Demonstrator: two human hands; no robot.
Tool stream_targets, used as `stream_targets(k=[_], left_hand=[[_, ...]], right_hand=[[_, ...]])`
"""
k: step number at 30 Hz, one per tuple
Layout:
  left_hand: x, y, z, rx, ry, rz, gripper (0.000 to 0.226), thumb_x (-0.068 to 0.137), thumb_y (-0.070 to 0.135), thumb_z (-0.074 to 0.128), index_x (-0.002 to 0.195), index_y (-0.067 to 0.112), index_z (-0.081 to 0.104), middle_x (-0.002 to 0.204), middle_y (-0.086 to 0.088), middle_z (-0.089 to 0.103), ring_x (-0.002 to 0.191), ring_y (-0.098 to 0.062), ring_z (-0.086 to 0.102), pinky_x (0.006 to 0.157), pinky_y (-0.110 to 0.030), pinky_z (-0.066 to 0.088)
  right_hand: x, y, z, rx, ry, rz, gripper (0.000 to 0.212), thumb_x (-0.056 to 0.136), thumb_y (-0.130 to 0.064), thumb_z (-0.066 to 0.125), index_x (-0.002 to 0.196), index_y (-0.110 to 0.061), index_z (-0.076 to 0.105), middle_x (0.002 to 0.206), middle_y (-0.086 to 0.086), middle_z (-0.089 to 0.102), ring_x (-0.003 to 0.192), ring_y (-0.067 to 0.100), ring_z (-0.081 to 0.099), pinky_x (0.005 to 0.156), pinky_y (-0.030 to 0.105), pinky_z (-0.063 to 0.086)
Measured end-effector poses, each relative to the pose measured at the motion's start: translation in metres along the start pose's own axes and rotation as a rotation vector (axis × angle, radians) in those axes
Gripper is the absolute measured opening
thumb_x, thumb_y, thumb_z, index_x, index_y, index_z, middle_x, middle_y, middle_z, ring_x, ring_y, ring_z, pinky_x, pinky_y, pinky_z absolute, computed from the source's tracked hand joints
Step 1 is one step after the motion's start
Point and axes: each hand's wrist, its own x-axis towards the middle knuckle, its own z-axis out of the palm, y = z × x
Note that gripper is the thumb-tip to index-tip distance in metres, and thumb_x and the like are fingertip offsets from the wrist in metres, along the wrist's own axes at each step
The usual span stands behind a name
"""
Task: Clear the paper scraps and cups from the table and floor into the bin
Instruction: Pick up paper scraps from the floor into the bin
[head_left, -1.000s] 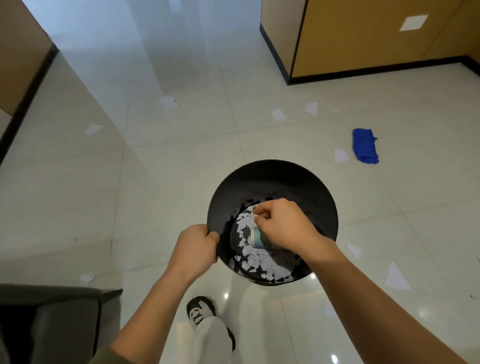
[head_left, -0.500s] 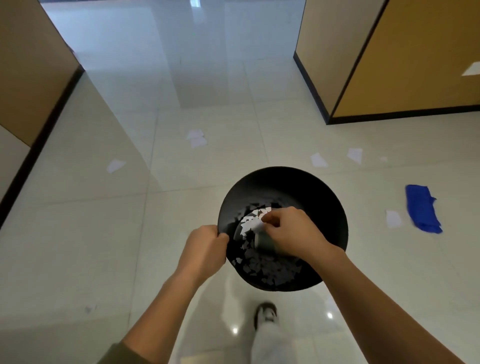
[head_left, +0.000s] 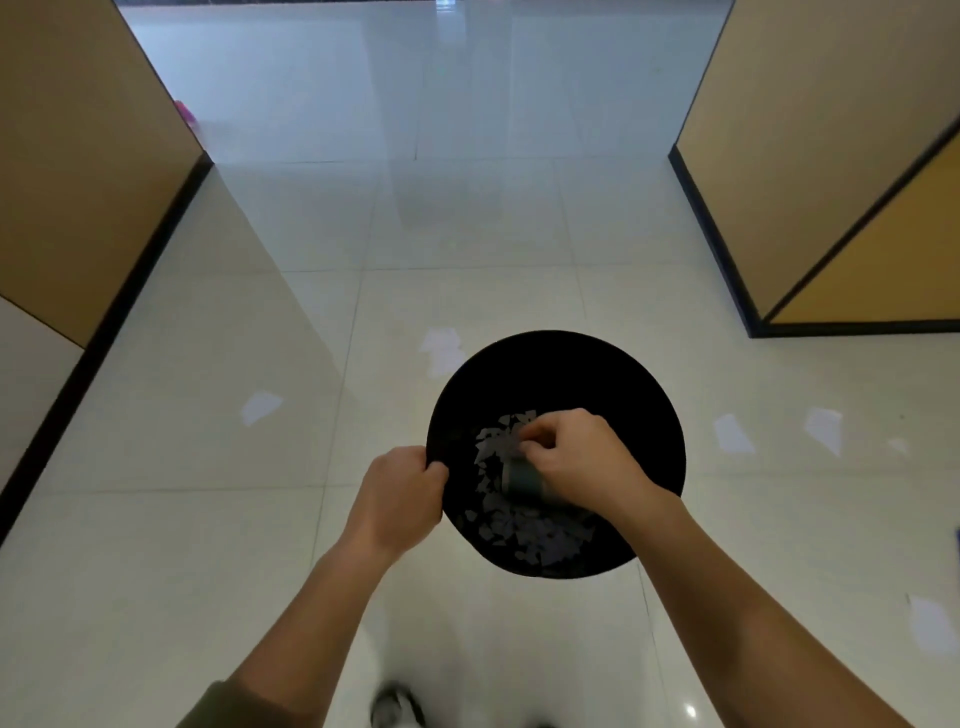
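Note:
A round black bin (head_left: 561, 364) is held up over the tiled floor. My left hand (head_left: 400, 493) grips its left rim. My right hand (head_left: 576, 457) reaches inside the bin with fingers pinched together, seemingly on a small white scrap. Inside the bin lie several white paper scraps (head_left: 524, 530) and a greenish cup (head_left: 519, 475) on its side, partly hidden by my right hand. White paper scraps lie on the floor: one (head_left: 441, 351) just beyond the bin, one (head_left: 260, 406) to the left, two (head_left: 732, 434) (head_left: 823, 426) to the right and one (head_left: 927, 626) at the lower right.
Tan partition walls with black skirting stand at the left (head_left: 78, 171) and right (head_left: 831, 156), with an open glossy tiled corridor (head_left: 441, 156) between them. My shoe (head_left: 395, 704) shows at the bottom edge. A pink object (head_left: 184, 111) peeks out by the left wall.
The view has swung left and forward with the bin: the blue cloth has left the frame and the corridor now lies ahead. Both hands keep their places on and in the bin.

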Motion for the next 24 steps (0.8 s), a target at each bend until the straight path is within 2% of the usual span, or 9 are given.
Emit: stream_targets(k=[4,8,10,12,14,19,24], left_hand=[[0.100,0.008,-0.055,0.002,-0.004,-0.020,0.024,0.081,0.007,0.042,0.058,0.004,0.048,0.052,-0.008,0.049,0.052,-0.019,0.042,0.054,-0.031,0.032],[0.206,0.019,-0.110,0.037,-0.043,0.063,0.024,0.080,0.007,0.042,0.058,0.000,0.047,0.053,-0.009,0.047,0.052,-0.018,0.040,0.053,-0.031,0.031],[0.256,0.029,-0.134,0.088,-0.051,0.104,0.024,0.081,0.008,0.042,0.059,0.001,0.047,0.055,-0.009,0.047,0.052,-0.019,0.040,0.054,-0.032,0.030],[0.305,0.041,-0.154,0.134,-0.063,0.137,0.025,0.082,0.009,0.042,0.061,-0.003,0.048,0.055,-0.009,0.049,0.053,-0.020,0.041,0.054,-0.032,0.032],[0.353,0.058,-0.170,0.190,-0.078,0.164,0.025,0.082,0.009,0.042,0.063,-0.005,0.051,0.056,-0.009,0.052,0.053,-0.020,0.044,0.053,-0.031,0.033],[0.466,0.111,-0.179,0.269,-0.190,0.222,0.023,0.083,0.007,0.043,0.061,0.004,0.049,0.054,-0.009,0.048,0.050,-0.019,0.041,0.050,-0.027,0.029],[0.575,0.162,-0.149,0.319,-0.336,0.292,0.027,0.084,0.006,0.045,0.057,0.005,0.047,0.050,-0.008,0.047,0.049,-0.020,0.042,0.052,-0.031,0.032]], right_hand=[[0.097,-0.044,-0.009,-0.022,0.002,0.006,0.026,0.093,-0.020,0.052,0.116,-0.017,0.064,0.108,0.001,0.068,0.093,0.017,0.065,0.082,0.025,0.051],[0.196,-0.082,-0.016,-0.013,0.029,0.043,0.029,0.092,-0.014,0.051,0.118,-0.016,0.063,0.114,0.001,0.066,0.104,0.017,0.060,0.086,0.021,0.047],[0.241,-0.101,-0.020,-0.008,0.051,0.098,0.030,0.093,-0.015,0.050,0.120,-0.020,0.062,0.117,0.000,0.065,0.100,0.015,0.061,0.081,0.017,0.044],[0.282,-0.116,-0.027,0.030,0.084,0.130,0.030,0.093,-0.015,0.050,0.119,-0.021,0.062,0.110,0.004,0.068,0.093,0.020,0.064,0.079,0.023,0.051],[0.319,-0.128,-0.038,0.071,0.125,0.170,0.029,0.093,-0.014,0.050,0.119,-0.018,0.062,0.106,0.007,0.069,0.092,0.023,0.065,0.083,0.031,0.053],[0.407,-0.127,-0.076,0.161,0.246,0.230,0.031,0.092,-0.011,0.050,0.120,-0.015,0.061,0.117,0.003,0.065,0.101,0.017,0.061,0.084,0.020,0.046],[0.486,-0.099,-0.125,0.241,0.345,0.334,0.032,0.091,-0.007,0.050,0.119,-0.015,0.062,0.114,0.005,0.066,0.101,0.019,0.061,0.086,0.024,0.048]])
